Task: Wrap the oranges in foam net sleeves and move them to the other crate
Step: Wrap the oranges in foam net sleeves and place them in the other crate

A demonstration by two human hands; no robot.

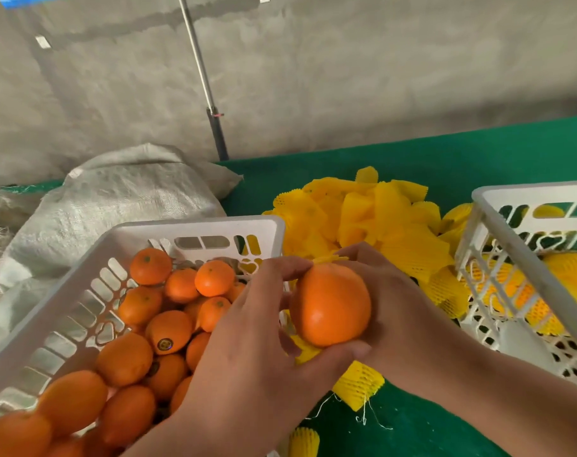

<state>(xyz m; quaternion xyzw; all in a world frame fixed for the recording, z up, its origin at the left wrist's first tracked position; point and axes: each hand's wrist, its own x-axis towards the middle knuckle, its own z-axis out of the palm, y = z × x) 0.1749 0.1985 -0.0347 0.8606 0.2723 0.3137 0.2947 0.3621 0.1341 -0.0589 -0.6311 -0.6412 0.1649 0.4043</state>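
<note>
A bare orange (pixel 330 303) sits between both hands above the gap between the two crates. My left hand (pixel 254 354) grips it from the left and below. My right hand (pixel 392 308) cups it from the right, with a yellow foam net sleeve (pixel 330 258) pinched at its fingertips behind the fruit. The white crate (pixel 194 227) at the left holds several unwrapped oranges (pixel 170 329). The white crate (pixel 498 245) at the right holds oranges wrapped in yellow net (pixel 511 291).
A pile of yellow foam net sleeves (pixel 372 212) lies on the green table (pixel 478 153) between the crates; loose sleeves (pixel 358 385) lie under my hands. A grey woven sack (pixel 115 199) sits behind the left crate. A metal pole (pixel 203 77) leans against the wall.
</note>
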